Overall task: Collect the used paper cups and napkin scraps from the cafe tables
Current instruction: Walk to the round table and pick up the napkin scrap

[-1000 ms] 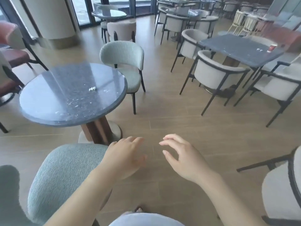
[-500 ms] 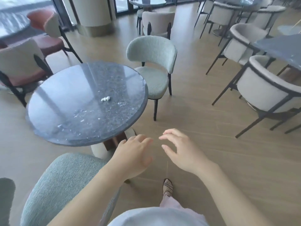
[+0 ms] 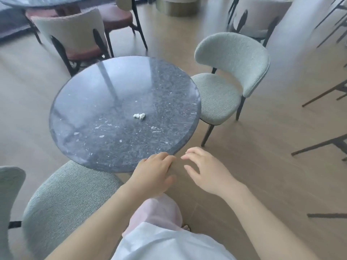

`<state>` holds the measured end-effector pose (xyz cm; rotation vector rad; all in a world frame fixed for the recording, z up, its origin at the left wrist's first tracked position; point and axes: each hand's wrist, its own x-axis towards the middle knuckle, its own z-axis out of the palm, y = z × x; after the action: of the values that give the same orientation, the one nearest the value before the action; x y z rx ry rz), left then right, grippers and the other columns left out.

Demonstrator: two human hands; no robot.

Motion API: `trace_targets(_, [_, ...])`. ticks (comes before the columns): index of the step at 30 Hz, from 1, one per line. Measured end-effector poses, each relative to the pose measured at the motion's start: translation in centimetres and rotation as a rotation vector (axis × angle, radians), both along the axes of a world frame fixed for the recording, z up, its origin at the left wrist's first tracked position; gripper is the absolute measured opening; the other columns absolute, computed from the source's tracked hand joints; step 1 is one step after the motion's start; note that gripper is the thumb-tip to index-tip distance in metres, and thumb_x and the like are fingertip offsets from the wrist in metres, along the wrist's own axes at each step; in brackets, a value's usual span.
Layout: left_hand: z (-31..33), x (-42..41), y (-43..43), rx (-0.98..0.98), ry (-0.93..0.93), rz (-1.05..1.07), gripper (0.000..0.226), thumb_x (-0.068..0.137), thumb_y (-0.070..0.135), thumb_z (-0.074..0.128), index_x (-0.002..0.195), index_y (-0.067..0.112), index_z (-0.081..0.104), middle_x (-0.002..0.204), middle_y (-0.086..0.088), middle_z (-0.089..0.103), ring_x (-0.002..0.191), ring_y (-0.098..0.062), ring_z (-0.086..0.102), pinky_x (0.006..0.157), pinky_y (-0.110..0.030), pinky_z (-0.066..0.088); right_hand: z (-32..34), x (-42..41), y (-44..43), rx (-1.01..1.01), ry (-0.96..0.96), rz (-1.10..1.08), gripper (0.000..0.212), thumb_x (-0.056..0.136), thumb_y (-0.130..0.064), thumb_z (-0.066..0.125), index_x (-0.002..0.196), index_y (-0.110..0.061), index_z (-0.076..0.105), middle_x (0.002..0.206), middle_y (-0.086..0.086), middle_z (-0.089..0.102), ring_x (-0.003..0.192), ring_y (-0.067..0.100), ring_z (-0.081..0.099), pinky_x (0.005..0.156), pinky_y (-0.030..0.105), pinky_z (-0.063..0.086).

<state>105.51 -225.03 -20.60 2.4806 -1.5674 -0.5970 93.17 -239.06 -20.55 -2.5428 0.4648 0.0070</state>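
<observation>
Approach step, by the look of it: nothing gathered yet. Crumpled napkin scrap lying near the middle of the round dark stone table, alone on the glossy top apart from pale flecks that read as the stone's own pattern or as tiny crumbs; cannot tell which. No paper cup visible on this table.

Left hand at the table's 5 o'clock rim, fingers loosely spread and empty, fingertips overlapping the edge; touching or just above it, cannot tell. Right hand just beside it at 3 o'clock of the left, off the table over the wooden floor, fingers slack and parted, also empty.

Scrap well apart from both hands, toward 11 o'clock from the left hand. Green chair tucked at the table's 3 o'clock, another green chair at its 6 o'clock, close by the left arm.

Next move, most likely: 1 reach across the top toward 11 o'clock, then a light fingertip pinch, since the scrap looks small, soft and easily flicked away on so slick a surface.
</observation>
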Motion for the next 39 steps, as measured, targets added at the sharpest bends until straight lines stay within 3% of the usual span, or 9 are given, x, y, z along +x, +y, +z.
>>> trace_targets(9, [-3.1,10.2,-6.3,0.064,-0.004,0.124,0.054,0.087,0.039,0.049,0.137,0.027,0.032,0.139,0.006,0.04,0.125,-0.02,0.042,0.096,-0.04,0.041,-3.4,12.3,-7.5,-0.053,0.127,0.216,0.033,0.093,-0.03,0.046,0.124,-0.021,0.049,0.13,-0.002,0.041,0.114,0.022,0.046,0.092,0.04,0.042])
trace_targets(17, [-6.0,17.9,-8.7,0.18,0.003,0.223,0.049,0.091,0.041,0.046,0.135,0.024,0.035,0.133,0.003,0.044,0.124,-0.021,0.043,0.095,-0.042,0.043,-6.1,22.1,-11.0,-0.031,0.222,0.334,0.035,0.093,-0.029,0.047,0.126,-0.017,0.046,0.134,0.002,0.037,0.116,0.026,0.045,0.092,0.043,0.043])
trace_targets(22, [-7.6,21.3,-9.5,0.215,0.034,0.317,0.045,0.091,0.039,0.046,0.132,0.022,0.039,0.127,0.0,0.048,0.119,-0.023,0.047,0.087,-0.043,0.047,-7.5,27.1,-12.1,-0.005,0.253,0.431,0.036,0.093,-0.028,0.047,0.127,-0.016,0.046,0.135,0.003,0.036,0.116,0.026,0.044,0.089,0.041,0.045])
trace_targets(31, [-10.8,26.1,-10.8,0.258,0.031,0.426,0.028,0.093,0.026,0.047,0.119,0.015,0.05,0.124,-0.004,0.047,0.111,-0.025,0.048,0.079,-0.038,0.047,-11.4,32.0,-13.5,-0.217,0.331,0.551,0.037,0.094,-0.027,0.045,0.128,-0.014,0.041,0.14,0.007,0.031,0.123,0.028,0.038,0.091,0.044,0.039])
trace_targets(39, [-13.4,27.2,-11.3,0.268,0.017,0.412,0.043,0.089,0.047,0.049,0.121,0.019,0.043,0.127,-0.002,0.04,0.114,-0.022,0.044,0.07,-0.036,0.048,-14.1,33.7,-12.4,-0.261,0.31,0.601,0.04,0.09,-0.024,0.052,0.126,-0.012,0.04,0.139,0.009,0.032,0.123,0.027,0.036,0.087,0.043,0.042])
